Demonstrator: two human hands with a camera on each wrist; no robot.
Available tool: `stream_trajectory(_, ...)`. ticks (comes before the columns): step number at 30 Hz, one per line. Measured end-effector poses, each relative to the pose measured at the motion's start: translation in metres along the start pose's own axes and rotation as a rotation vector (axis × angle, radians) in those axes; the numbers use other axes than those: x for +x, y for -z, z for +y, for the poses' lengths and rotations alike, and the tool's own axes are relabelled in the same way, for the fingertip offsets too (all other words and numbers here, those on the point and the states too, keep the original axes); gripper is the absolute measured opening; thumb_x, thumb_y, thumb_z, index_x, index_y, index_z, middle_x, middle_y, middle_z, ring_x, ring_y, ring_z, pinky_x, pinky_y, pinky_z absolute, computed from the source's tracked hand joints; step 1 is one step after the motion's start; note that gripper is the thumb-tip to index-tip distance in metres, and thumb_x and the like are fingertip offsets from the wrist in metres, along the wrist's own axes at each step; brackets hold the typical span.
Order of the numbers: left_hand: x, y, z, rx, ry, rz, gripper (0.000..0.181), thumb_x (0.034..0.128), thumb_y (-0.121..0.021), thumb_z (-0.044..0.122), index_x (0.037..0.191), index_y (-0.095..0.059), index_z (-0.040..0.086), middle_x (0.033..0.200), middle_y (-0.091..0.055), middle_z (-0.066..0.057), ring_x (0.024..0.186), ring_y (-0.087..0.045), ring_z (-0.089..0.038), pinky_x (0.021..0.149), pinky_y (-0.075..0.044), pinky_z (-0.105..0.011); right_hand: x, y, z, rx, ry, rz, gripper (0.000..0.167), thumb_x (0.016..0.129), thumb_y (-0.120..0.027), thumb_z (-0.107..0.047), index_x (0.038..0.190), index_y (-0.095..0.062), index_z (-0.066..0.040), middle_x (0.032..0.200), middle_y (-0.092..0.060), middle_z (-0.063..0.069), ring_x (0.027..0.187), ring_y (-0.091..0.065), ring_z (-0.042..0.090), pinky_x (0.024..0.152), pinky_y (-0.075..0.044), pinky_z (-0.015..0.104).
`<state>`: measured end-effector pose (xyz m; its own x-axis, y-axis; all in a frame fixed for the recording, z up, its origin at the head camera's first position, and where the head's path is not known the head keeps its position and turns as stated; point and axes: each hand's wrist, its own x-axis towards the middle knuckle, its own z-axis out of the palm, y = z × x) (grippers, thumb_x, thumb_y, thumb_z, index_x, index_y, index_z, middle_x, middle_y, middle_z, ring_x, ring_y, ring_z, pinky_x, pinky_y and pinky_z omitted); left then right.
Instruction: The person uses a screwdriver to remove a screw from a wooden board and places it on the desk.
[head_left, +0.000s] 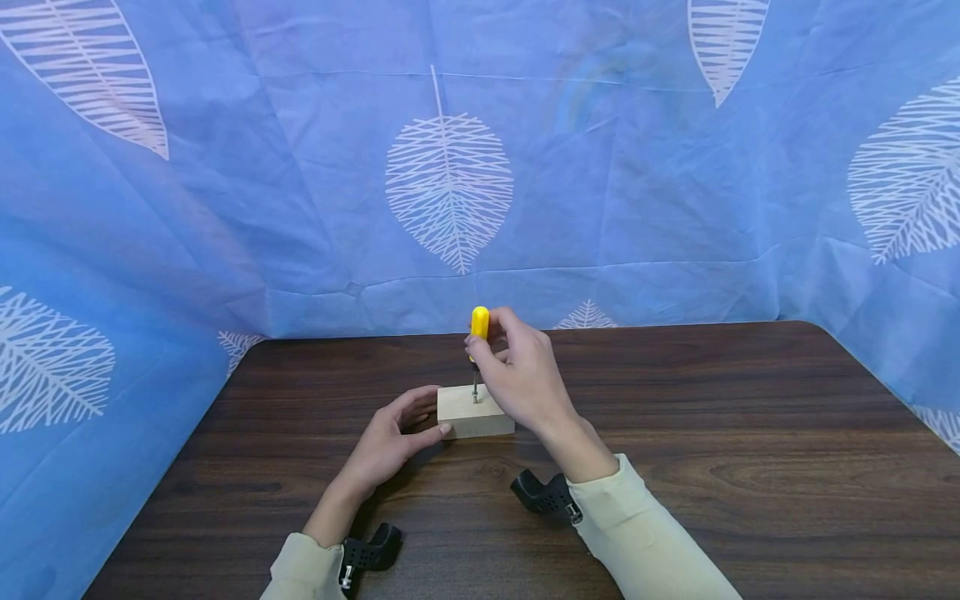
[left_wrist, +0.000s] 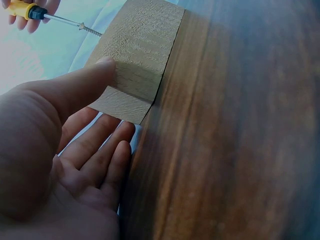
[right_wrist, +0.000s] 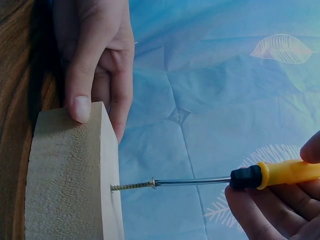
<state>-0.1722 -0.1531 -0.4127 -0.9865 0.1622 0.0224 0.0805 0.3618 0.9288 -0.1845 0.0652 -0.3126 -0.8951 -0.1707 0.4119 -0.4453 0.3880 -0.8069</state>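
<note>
Wooden block (head_left: 477, 427): lower centre of head frame, left end gripped by left hand (head_left: 390, 440). Screw (right_wrist: 132, 186): upright in top face, thread largely exposed. Screwdriver (head_left: 480, 323): held by right hand (head_left: 528, 371). Risk: tilted driving could topple the screw.

Pale cream sleeves (head_left: 652, 542) are worn, ended in plain cuffs (head_left: 600, 493). Beside each, a curved black mount (head_left: 546, 493) is worn, pierced with small holes and fitted with a silvery part (head_left: 573, 512).
</note>
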Motion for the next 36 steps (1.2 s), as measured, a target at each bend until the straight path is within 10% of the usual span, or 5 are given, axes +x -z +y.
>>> stream_trajectory(36, -0.0001, 0.0001, 0.0001, 0.008, 0.011, 0.000, 0.056, 0.0982, -0.082, 0.025, 0.151, -0.062, 0.023, 0.148, -0.068, -0.005, 0.141, -0.061, -0.031, 0.121, -0.046, -0.062, 0.0005, 0.0009, 0.0005, 0.016, 0.028, 0.014, 0.023, 0.105, -0.069, -0.023, 0.127, -0.067, -0.014, 0.115, -0.074, 0.004, 0.094, -0.075, 0.017, 0.080, -0.067, 0.033)
